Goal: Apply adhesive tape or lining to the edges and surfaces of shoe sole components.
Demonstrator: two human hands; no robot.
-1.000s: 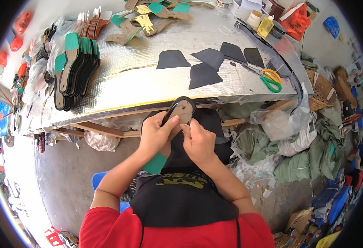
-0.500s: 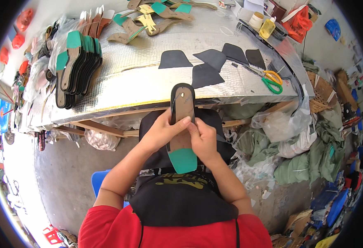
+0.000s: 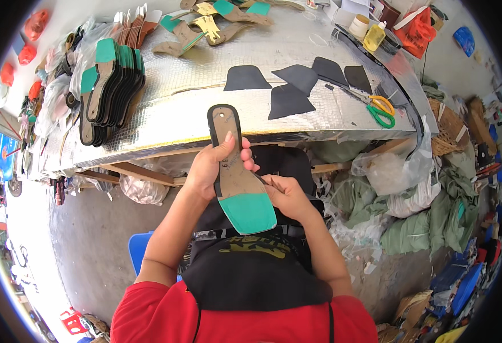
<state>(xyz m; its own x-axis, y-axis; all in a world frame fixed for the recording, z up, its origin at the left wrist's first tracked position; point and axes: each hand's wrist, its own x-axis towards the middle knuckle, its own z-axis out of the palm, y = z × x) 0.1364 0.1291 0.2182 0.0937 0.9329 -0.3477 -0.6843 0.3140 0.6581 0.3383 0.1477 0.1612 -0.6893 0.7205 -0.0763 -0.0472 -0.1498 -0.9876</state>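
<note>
A shoe insole [image 3: 241, 182] is held up over my lap, near the table's front edge. It is brown with a black rim along its narrow upper part, and its wide lower end is green. My left hand [image 3: 207, 167] is wrapped round the middle, thumb on the brown face and fingertips showing past the right side. At the right edge, just above the green end, my right hand [image 3: 288, 196] pinches the insole; some of its fingers are hidden behind. Several black trapezoid pieces [image 3: 246, 78] lie on the table beyond.
A stack of similar insoles [image 3: 111, 88] stands at the table's left. Scissors [image 3: 381, 111] with yellow and green handles lie right. More loose insoles [image 3: 234, 31] are at the back, near a yellow bottle [image 3: 375, 36]. Plastic bags [image 3: 388, 168] hang under the right side.
The insole has turned, its narrow end swinging left and its green end showing wider. My left hand has regripped round the middle; my right has shifted slightly down to the edge.
</note>
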